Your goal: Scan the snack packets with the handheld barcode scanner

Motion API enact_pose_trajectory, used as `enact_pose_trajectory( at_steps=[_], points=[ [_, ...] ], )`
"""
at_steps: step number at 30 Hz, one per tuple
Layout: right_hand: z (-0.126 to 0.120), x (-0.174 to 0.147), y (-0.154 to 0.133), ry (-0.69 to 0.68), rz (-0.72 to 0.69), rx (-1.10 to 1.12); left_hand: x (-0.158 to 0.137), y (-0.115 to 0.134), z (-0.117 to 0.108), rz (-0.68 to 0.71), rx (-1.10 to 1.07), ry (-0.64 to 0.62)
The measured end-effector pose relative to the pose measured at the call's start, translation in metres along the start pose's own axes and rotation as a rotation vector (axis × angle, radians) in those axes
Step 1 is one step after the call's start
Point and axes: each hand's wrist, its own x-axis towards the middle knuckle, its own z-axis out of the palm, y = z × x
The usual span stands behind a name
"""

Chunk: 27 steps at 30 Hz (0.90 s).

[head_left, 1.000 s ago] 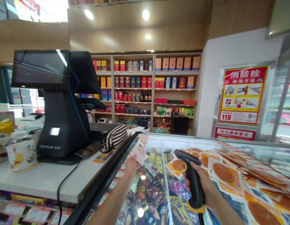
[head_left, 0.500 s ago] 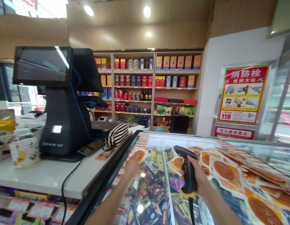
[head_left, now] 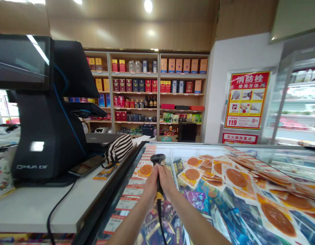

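Note:
A black barcode scanner (head_left: 158, 158) with a yellow band low on its grip stands upright in front of me, its cable running down toward me. My right hand (head_left: 167, 180) is wrapped round the scanner's grip from the right. From the left, my left hand (head_left: 151, 183) closes on the same grip, its fingers partly hidden behind it. Just left of my hands lies a flat packet with a round orange-brown item (head_left: 146, 169), on the glass top over the freezer's price labels. Both hands are over the chest freezer (head_left: 181, 145).
More flat packets (head_left: 237, 177) are piled in the freezer on the right. A checkout terminal (head_left: 47, 136), a phone (head_left: 86, 165) and a striped pouch (head_left: 121, 148) stand or lie on the left counter (head_left: 50, 211). Shelves of boxes (head_left: 137, 85) line the back wall.
My left hand has left the flat packet and joined the right on the scanner. The scanner has moved left, near the packet. The view has turned a little to the right.

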Motion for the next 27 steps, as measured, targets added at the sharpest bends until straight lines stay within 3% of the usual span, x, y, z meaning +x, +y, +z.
enact_pose_trajectory(
  at_steps=[3, 6, 8, 11, 18, 23, 27],
  points=[
    [-0.026, 0.01, 0.004, -0.089, -0.08, -0.184, 0.0, 0.02, -0.019, -0.043, 0.02, -0.079],
    [-0.081, 0.03, 0.017, 0.014, -0.05, -0.705, -0.005, 0.03, -0.033, -0.069, 0.039, -0.125],
    [-0.116, 0.04, 0.029, -0.003, 0.069, -1.054, -0.009, 0.03, -0.036, -0.068, 0.043, -0.18],
    [-0.147, 0.043, 0.044, -0.064, 0.074, -1.336, -0.013, 0.028, -0.036, -0.102, 0.098, -0.235],
    [-0.151, 0.04, 0.049, -0.102, 0.02, -1.407, -0.014, 0.047, -0.046, -0.206, 0.221, -0.159],
    [-0.151, 0.042, 0.051, -0.085, -0.055, -1.305, -0.017, 0.057, -0.055, -0.179, 0.285, -0.2],
    [-0.141, 0.032, 0.052, -0.048, -0.125, -1.364, -0.017, 0.055, -0.059, -0.144, 0.281, -0.241]
  ],
)
